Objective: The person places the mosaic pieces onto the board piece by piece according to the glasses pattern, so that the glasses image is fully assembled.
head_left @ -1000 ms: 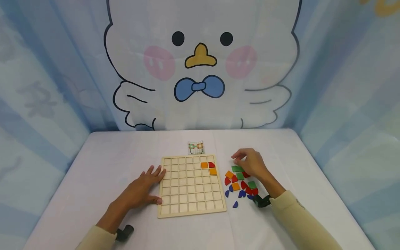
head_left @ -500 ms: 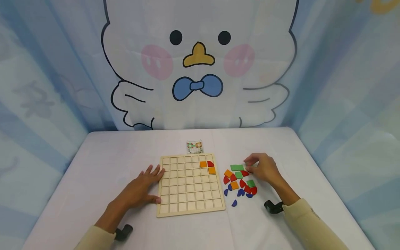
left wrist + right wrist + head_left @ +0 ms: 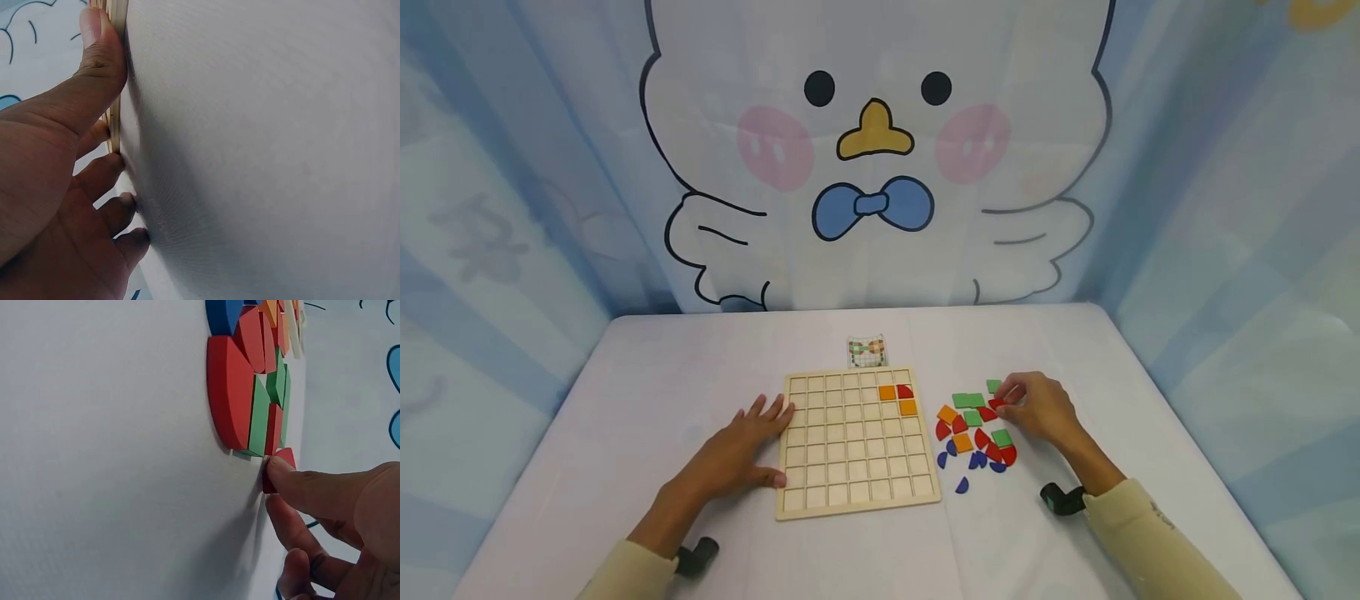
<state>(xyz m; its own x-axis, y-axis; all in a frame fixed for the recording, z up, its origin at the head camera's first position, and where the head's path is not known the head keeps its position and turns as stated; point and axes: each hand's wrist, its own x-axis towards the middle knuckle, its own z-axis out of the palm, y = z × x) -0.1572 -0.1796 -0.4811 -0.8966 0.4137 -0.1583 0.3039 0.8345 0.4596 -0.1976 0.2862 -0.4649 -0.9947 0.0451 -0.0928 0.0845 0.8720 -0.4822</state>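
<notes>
My left hand (image 3: 748, 450) rests with spread fingers along the left edge of a square wooden grid board (image 3: 808, 500). In the left wrist view its thumb and fingertips touch the board's side (image 3: 117, 37). My right hand (image 3: 1037, 408) is at the far right of a pile of coloured tiles. Its thumb and a finger pinch a small red tile (image 3: 286, 455), partly hidden by the thumb in the right wrist view. Two orange square tiles (image 3: 907, 407) and one red quarter-circle tile (image 3: 905, 391) sit in cells at the board's upper right.
Right of the board lie several green tiles (image 3: 1002, 438), red tiles (image 3: 982, 438), orange tiles (image 3: 962, 443) and blue half-round tiles (image 3: 962, 485). A small printed pattern card (image 3: 867, 352) lies behind the board. A patterned curtain (image 3: 880, 267) hangs behind the white table (image 3: 700, 350).
My right hand has moved right and slightly down, from above the green tiles to a red tile. A green tile now shows beyond its fingertips. The left hand stays at the board.
</notes>
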